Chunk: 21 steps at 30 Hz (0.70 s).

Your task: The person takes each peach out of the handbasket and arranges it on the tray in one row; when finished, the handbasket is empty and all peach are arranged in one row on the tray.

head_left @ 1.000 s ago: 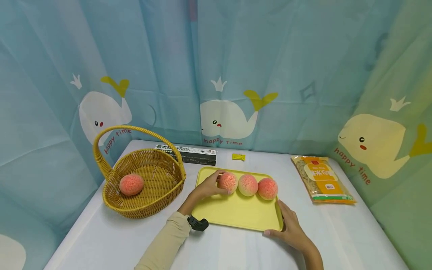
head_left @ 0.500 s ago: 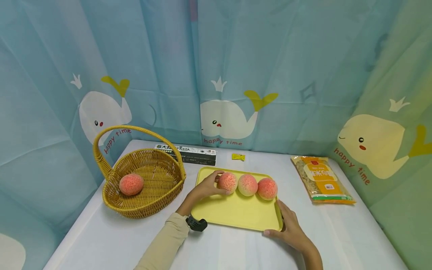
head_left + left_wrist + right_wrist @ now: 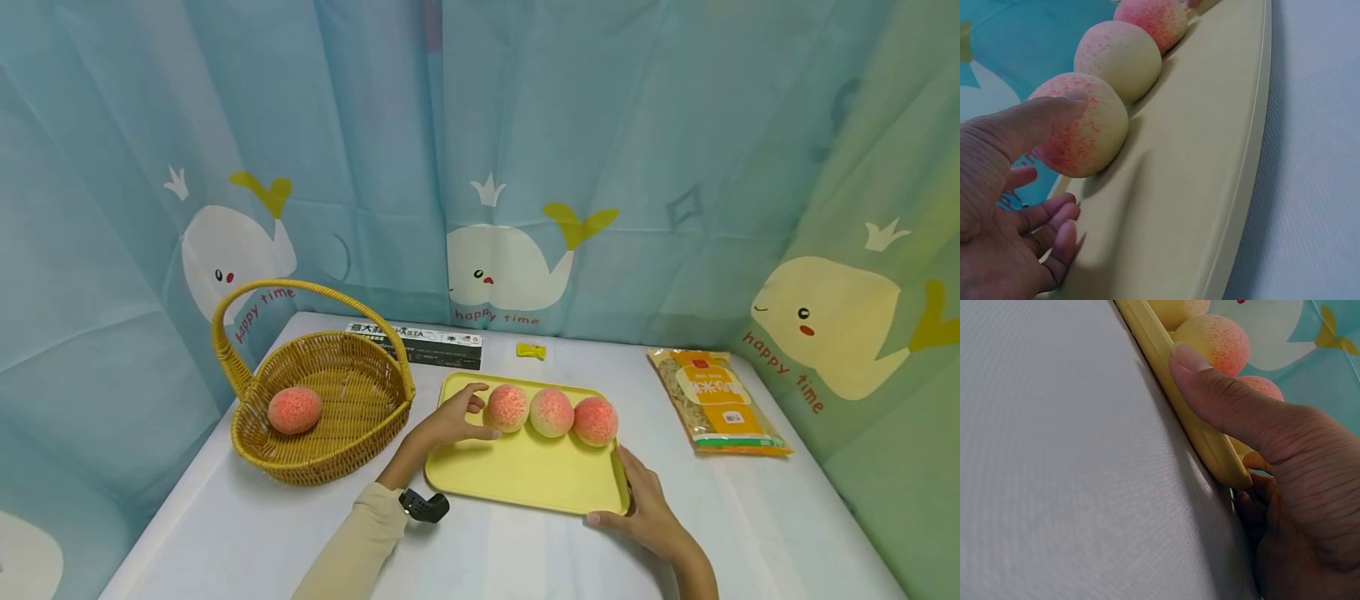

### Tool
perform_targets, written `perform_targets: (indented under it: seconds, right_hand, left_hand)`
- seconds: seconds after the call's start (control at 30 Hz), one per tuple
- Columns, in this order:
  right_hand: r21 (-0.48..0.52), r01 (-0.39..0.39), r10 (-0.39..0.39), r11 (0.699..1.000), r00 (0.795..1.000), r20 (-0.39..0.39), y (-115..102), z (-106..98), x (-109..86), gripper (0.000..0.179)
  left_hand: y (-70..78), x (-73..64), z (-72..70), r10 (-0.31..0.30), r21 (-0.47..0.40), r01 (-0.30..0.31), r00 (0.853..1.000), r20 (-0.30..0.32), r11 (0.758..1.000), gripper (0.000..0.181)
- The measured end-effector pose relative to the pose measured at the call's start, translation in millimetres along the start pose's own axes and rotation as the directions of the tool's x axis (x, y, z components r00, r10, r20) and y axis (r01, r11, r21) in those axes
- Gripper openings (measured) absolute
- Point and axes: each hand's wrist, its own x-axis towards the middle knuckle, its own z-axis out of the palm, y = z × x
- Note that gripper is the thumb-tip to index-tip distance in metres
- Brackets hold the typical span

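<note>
Three pink-and-cream peaches stand in a row along the far side of a yellow tray (image 3: 525, 475): a left peach (image 3: 507, 408), a middle peach (image 3: 552, 413) and a right peach (image 3: 596, 422). My left hand (image 3: 450, 419) is over the tray's left end, its fingers loosely bent and apart from the left peach. In the left wrist view the thumb (image 3: 1054, 115) overlaps that peach, with the other fingers spread below. My right hand (image 3: 645, 508) holds the tray's near right corner, thumb along the near rim and fingers round the right side, partly hidden.
A wicker basket (image 3: 322, 479) with a tall handle stands left of the tray, one peach (image 3: 295, 410) inside. Behind are a black-and-white pasta box (image 3: 442, 348) and a small yellow packet (image 3: 531, 351). An orange food bag (image 3: 716, 400) lies at the right. Curtains surround the table.
My left hand has let go of the left peach and drawn back slightly to the left, its fingers opening. The right hand keeps its place on the tray corner.
</note>
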Motion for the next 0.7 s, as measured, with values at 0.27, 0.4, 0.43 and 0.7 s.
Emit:
perform_targets:
  seconds: [0.27,0.4,0.43,0.7]
  right_hand:
    - [0.001,0.013,-0.013,1.000,1.000,0.000,3,0,0.2,0.116]
    - [0.009,0.010,-0.010,1.000,1.000,0.001,3,0,0.5,0.116]
    - [0.010,0.009,-0.009,1.000,1.000,0.002,3,0,0.6,0.116]
    - [0.014,0.019,-0.019,1.000,1.000,-0.001,2,0,0.3,0.114]
  left_hand:
    - [15.5,-27.1,-14.8,0.046,0.034,-0.048,0.998,0.041,0.998,0.083]
    - [28.3,-44.6,-29.2,0.085,0.046,-0.092,0.987,0.134,0.995,0.075]
    - [30.6,-49.0,-33.5,0.100,0.050,-0.109,0.981,0.164,0.993,0.072]
    - [48.8,-84.8,-74.6,0.129,0.168,-0.183,0.948,0.289,0.969,0.053]
